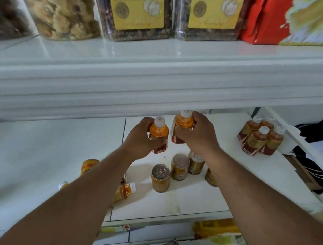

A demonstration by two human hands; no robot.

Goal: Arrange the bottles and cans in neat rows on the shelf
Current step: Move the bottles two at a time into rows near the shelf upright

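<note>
Above the cans (pixel 178 170), each hand (pixel 140 138) (pixel 199 134) grips a bottle (pixel 159 133) (pixel 182 127).

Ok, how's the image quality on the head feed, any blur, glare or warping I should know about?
Head view: the clear plastic snack jars on the upper shelf are motion-blurred, labels unreadable; the white shelf edge bows from wide-angle distortion; soft glare on the glossy upper shelf; the two orange white-capped bottles and both hands' grips are fairly sharp; the bottom of the frame is smeared.

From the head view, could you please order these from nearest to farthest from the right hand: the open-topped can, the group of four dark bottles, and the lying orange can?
From the right hand:
1. Open-topped can, just below the wrist.
2. Group of four dark bottles, back right.
3. Lying orange can, far left.
</note>
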